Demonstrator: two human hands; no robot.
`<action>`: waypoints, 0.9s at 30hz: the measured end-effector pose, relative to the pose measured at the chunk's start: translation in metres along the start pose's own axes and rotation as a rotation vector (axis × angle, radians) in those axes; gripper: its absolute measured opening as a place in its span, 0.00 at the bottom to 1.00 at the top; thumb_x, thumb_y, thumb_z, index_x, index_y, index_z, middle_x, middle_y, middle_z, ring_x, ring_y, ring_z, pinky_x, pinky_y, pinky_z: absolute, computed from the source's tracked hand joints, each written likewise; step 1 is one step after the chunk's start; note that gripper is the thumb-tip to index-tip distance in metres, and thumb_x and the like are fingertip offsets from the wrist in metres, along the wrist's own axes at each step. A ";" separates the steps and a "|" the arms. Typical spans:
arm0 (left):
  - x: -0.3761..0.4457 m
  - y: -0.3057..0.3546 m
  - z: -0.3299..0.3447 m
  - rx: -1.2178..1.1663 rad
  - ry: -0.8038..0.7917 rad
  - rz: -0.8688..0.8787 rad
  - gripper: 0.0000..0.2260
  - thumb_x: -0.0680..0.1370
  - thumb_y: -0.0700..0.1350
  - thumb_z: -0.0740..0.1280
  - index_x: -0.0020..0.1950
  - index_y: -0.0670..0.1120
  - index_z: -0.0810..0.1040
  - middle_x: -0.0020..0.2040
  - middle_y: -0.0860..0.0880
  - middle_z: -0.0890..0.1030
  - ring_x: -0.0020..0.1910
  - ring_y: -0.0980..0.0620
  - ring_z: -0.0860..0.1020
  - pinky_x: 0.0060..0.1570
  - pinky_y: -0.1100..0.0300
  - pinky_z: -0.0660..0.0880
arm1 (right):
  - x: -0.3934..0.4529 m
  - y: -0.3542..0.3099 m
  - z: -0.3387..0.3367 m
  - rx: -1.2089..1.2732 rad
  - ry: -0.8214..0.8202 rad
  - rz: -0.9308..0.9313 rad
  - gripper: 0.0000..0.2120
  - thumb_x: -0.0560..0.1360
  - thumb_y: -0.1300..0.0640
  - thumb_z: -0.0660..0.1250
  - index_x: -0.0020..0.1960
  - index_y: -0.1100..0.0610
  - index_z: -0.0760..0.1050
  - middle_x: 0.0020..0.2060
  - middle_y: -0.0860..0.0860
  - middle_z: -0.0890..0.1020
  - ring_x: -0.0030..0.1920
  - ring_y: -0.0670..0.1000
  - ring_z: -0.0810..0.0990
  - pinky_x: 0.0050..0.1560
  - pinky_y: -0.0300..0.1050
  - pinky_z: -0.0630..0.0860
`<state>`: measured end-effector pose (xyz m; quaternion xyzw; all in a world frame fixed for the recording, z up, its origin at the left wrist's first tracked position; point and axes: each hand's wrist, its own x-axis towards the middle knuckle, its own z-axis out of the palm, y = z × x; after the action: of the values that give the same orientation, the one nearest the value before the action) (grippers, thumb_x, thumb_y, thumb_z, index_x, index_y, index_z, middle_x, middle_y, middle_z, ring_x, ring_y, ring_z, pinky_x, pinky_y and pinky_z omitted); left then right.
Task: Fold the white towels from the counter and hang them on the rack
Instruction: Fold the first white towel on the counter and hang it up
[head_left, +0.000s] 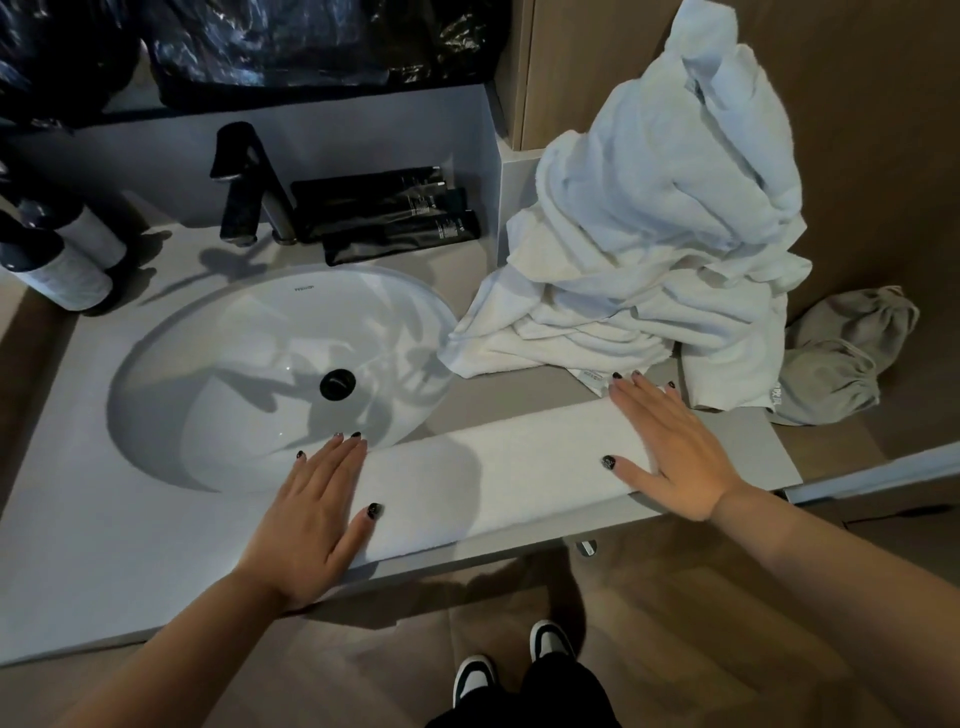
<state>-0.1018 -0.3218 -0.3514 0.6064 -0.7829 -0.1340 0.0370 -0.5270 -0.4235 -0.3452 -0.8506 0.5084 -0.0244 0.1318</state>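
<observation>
Flat hands (311, 525) (670, 441), long folded terry towel (498, 478), smooth counter (104, 561)

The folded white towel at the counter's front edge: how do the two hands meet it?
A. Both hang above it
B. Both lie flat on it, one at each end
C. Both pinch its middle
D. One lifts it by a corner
B: the left hand and the right hand press flat, fingers straight, on opposite ends of the folded towel.

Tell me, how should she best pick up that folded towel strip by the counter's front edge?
Pinch its two short ends, probably from above: the folded towel lies as a long flat strip, with the left hand and right hand already flat on either end.
</observation>
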 end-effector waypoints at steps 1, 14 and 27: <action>0.001 0.001 -0.001 0.053 -0.045 -0.003 0.32 0.82 0.62 0.44 0.80 0.43 0.54 0.79 0.46 0.58 0.79 0.49 0.52 0.77 0.50 0.47 | -0.001 -0.001 0.000 0.016 0.007 0.030 0.39 0.76 0.31 0.48 0.79 0.51 0.47 0.79 0.48 0.52 0.79 0.45 0.43 0.77 0.44 0.40; 0.101 0.117 -0.003 -0.052 -0.128 0.026 0.33 0.77 0.65 0.41 0.79 0.52 0.56 0.77 0.51 0.64 0.74 0.50 0.62 0.73 0.54 0.57 | -0.046 -0.102 0.009 0.488 0.460 0.433 0.22 0.75 0.60 0.70 0.67 0.52 0.70 0.67 0.48 0.69 0.70 0.46 0.62 0.74 0.46 0.62; 0.046 0.153 0.018 -0.563 -0.054 -0.308 0.14 0.78 0.58 0.63 0.62 0.55 0.76 0.57 0.52 0.76 0.57 0.49 0.75 0.60 0.50 0.73 | -0.057 -0.188 0.043 1.900 0.413 1.014 0.12 0.76 0.59 0.71 0.58 0.58 0.76 0.51 0.57 0.85 0.52 0.57 0.84 0.54 0.53 0.80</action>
<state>-0.2619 -0.3281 -0.3345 0.6801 -0.6147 -0.3652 0.1618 -0.3856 -0.2812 -0.3349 -0.0735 0.5854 -0.4912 0.6409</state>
